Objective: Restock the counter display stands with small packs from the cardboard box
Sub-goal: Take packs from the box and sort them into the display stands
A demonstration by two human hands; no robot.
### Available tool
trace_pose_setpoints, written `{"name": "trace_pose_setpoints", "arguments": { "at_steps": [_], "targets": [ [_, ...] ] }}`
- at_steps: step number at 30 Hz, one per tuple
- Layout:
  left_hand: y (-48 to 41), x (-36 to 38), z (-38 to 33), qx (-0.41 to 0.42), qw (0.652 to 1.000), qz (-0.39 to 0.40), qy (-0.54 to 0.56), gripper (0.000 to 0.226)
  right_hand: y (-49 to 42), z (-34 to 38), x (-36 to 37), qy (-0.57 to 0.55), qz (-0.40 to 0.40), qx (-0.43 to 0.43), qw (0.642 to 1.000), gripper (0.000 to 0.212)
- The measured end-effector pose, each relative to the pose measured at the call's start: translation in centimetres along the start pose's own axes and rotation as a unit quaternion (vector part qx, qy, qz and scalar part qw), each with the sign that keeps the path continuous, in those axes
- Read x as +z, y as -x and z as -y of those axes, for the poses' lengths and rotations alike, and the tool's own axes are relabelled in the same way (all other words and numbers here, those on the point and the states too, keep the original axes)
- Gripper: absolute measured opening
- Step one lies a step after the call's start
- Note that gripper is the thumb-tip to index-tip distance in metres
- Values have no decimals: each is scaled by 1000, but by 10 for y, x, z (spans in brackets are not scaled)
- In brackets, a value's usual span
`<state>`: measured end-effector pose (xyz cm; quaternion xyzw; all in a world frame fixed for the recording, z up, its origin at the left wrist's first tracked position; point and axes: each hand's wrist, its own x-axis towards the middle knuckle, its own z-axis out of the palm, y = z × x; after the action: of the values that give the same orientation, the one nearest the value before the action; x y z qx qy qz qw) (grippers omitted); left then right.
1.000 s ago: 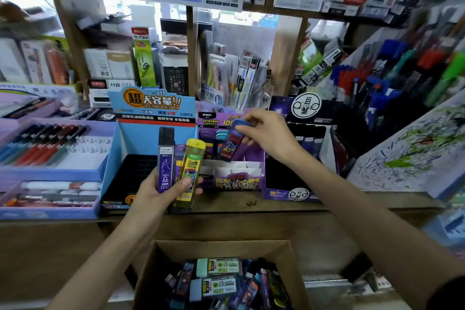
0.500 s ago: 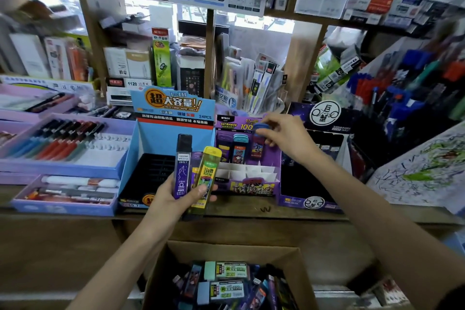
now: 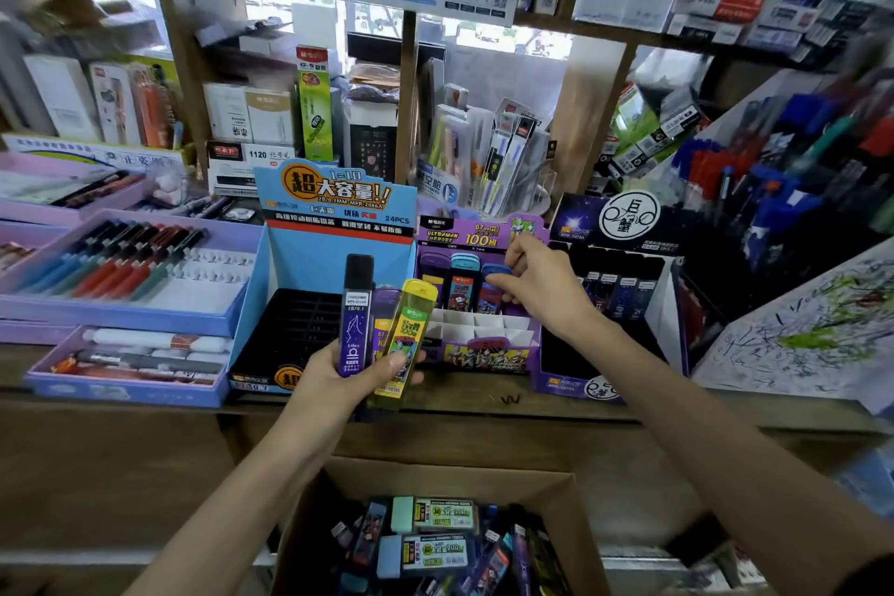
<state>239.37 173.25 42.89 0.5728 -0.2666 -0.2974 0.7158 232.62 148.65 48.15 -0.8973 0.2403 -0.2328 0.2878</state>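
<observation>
My left hand (image 3: 338, 378) grips three upright packs above the counter edge: a dark purple pack (image 3: 355, 312), a purple pack between (image 3: 382, 319) and a yellow pack (image 3: 409, 334). My right hand (image 3: 537, 288) pinches the blue cap of a pack (image 3: 491, 288) standing in the back row of the purple display stand (image 3: 476, 353), beside two other packs there. The stand's white front cells hold nothing. The blue display stand (image 3: 334, 252) with a black tray sits to its left. The cardboard box (image 3: 435, 474) of several packs lies below the counter.
A dark display stand (image 3: 614, 305) with a few packs is to the right of the purple one. Lilac trays of pens (image 3: 126, 266) fill the counter's left. A scribbled test sheet (image 3: 812, 329) leans at right. Crowded shelves stand behind.
My right hand has lowered the blue-capped pack into the purple stand's back row, where it now stands upright. My left hand holds its packs as before; the camera has shifted slightly.
</observation>
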Motion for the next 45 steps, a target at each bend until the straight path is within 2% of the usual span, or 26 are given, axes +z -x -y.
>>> {"name": "trace_pose_setpoints", "arguments": {
  "at_steps": [3,6,7,8,10,11,13,18,21,25,28,31,38,42,45],
  "targets": [
    [0,3,0,-6,1000,0,7,48,8,5,-1,-26,-26,32,999,23],
    [-1,7,-3,-12,1000,10,5,50,24,13,-9,43,-71,2,997,21],
    [-1,9,-4,-13,1000,14,6,49,31,18,-12,35,-77,-12,996,19],
    [-2,12,-6,-15,1000,17,8,48,39,24,-13,-4,-60,-15,998,19],
    [-2,17,-9,-19,999,25,11,44,54,36,-12,-126,39,6,991,19],
    [-2,21,-9,-20,999,29,11,42,60,42,-10,-173,91,18,981,16],
    [-2,28,-10,-24,999,34,12,38,68,47,-5,-223,137,26,965,5],
    [-2,42,-10,-36,998,36,30,35,73,44,-9,-268,129,38,954,7],
    [-2,45,-9,-43,997,40,50,37,77,36,-12,-320,122,76,937,7],
    [-2,41,-8,-41,998,26,48,36,67,23,-41,-357,45,99,928,8],
    [-3,36,-11,-32,998,36,37,37,50,14,-70,-317,-66,54,945,7],
    [-4,33,-14,-27,998,44,31,40,34,8,-76,-215,-113,4,970,5],
    [-2,35,-11,-33,998,34,27,38,22,-10,-46,-38,-81,-30,996,10],
    [-1,34,-11,-34,998,35,25,36,21,-18,-35,92,-66,-48,992,19],
    [-1,34,-12,-34,998,36,26,37,23,-22,-30,144,-34,-29,989,23]
  ]
}}
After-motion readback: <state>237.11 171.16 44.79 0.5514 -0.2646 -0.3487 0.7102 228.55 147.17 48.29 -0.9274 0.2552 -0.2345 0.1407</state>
